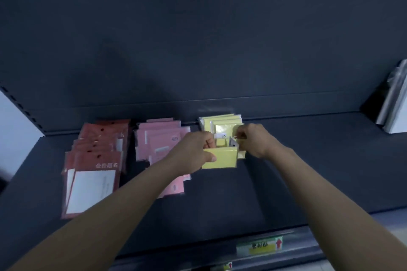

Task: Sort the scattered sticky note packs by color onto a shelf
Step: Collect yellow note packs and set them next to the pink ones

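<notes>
While our left hand pinches a yellow pack ready for filing, our right hand grips another at the yellow stack, right of the pink row, keeping colors apart.

This place looks like a shop, probably one that sells stationery. The dark metal shelf has a back panel and a slotted upright at its left side, as store racks have. On the front edge of the shelf sits a price label with a red arrow. Identical sealed packs lie in rows: red packs, pink packs, yellow packs.
</notes>
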`<action>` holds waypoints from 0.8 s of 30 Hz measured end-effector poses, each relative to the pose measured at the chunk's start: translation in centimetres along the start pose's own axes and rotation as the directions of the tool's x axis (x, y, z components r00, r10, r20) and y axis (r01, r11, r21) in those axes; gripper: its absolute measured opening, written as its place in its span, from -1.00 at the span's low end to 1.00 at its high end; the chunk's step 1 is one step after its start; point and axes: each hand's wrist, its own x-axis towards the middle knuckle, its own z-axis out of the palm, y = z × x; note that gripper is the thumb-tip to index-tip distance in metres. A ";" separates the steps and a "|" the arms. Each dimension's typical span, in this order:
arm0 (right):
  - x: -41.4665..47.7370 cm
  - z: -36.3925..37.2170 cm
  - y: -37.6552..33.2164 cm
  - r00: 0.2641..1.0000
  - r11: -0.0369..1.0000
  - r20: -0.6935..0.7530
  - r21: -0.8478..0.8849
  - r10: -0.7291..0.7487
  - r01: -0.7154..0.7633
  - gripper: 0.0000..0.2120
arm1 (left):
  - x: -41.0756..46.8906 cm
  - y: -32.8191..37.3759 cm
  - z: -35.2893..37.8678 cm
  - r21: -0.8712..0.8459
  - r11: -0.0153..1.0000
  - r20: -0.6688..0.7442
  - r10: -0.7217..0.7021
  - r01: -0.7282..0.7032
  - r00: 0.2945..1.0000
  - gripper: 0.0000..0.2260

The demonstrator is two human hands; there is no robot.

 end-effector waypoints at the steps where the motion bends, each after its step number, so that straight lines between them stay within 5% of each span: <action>1: 0.3 -0.1 0.3 1.000 1.000 -0.005 0.019 -0.021 0.021 -0.83 | 0.3 0.1 0.5 0.001 1.000 -0.006 -0.018 0.018 1.000 -0.85; 17: -1.3 -5.0 0.3 0.966 0.974 -0.131 0.026 -0.221 0.226 -0.88 | 3.3 0.8 5.3 0.258 0.956 -0.214 -0.084 0.139 0.973 -0.67; 24: -1.6 -6.0 -6.7 0.899 0.913 -0.163 -0.100 -0.407 0.396 -0.88 | -1.0 2.3 -0.5 0.326 0.936 -0.385 0.002 0.133 0.923 -0.68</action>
